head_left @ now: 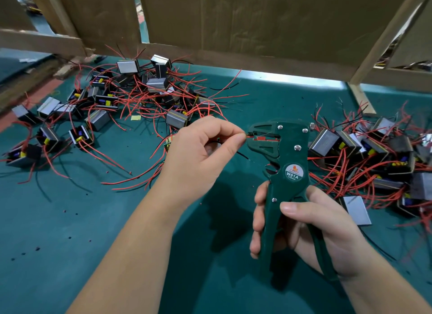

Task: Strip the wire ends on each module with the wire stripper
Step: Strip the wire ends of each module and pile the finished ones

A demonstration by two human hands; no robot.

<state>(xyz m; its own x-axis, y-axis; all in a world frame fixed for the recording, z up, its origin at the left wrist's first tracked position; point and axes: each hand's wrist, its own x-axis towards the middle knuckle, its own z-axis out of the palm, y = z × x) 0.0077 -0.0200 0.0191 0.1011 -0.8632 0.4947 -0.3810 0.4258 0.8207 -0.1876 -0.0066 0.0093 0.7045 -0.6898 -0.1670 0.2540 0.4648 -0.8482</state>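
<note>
Above green table (70, 208), mid-frame: left hand (198, 154) pinches red wire (249, 137) between thumb and forefinger, wire end fed into stripper (285, 164) head. Right hand (311, 225) curls round stripper handles, tool upright. Module piles lie left (140, 89) and right (374, 154) on table. Cardboard wall (233, 21) behind.

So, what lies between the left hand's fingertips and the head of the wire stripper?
In the head view, only a short stretch of red wire: the left hand pinches it, and its end enters the wire stripper.
</note>
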